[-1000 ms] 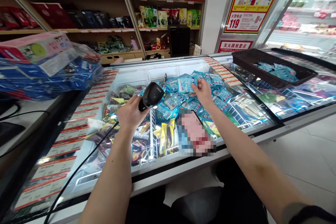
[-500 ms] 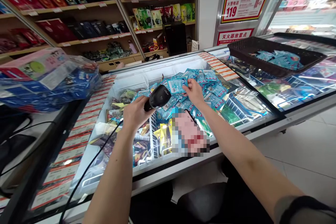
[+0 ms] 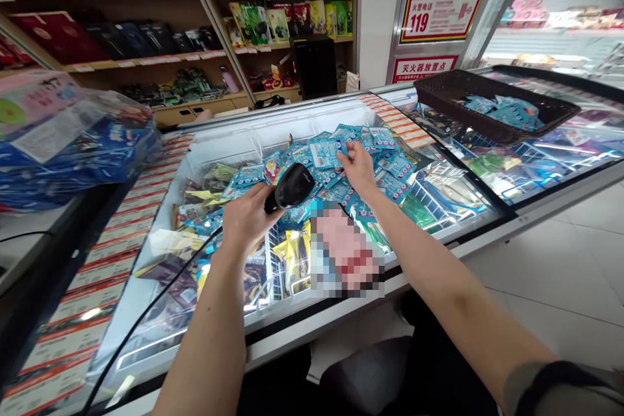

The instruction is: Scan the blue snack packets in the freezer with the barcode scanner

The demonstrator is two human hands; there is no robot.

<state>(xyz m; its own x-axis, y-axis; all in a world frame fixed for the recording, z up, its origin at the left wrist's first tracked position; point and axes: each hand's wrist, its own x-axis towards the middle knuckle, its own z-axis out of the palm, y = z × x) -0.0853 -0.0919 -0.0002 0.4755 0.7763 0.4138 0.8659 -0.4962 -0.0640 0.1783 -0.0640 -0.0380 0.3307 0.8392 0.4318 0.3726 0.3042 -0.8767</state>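
My left hand is wrapped round the handle of a black barcode scanner, whose cord trails down to the lower left. The scanner's head points toward the pile of blue packets on the freezer's glass top. Between thumb and fingers, my right hand pinches the edge of one blue packet, with its pale label side facing up. Just below the two hands lies a phone-shaped thing, blurred by pixelation.
A dark plastic tray holding several blue packets stands at the right on the freezer. At the left is a plastic-wrapped bundle. Goods fill the shelves behind, and frozen packs show through the glass.
The view has shifted slightly to the right. Both hands keep their holds on the scanner and the packet, with little movement between them.
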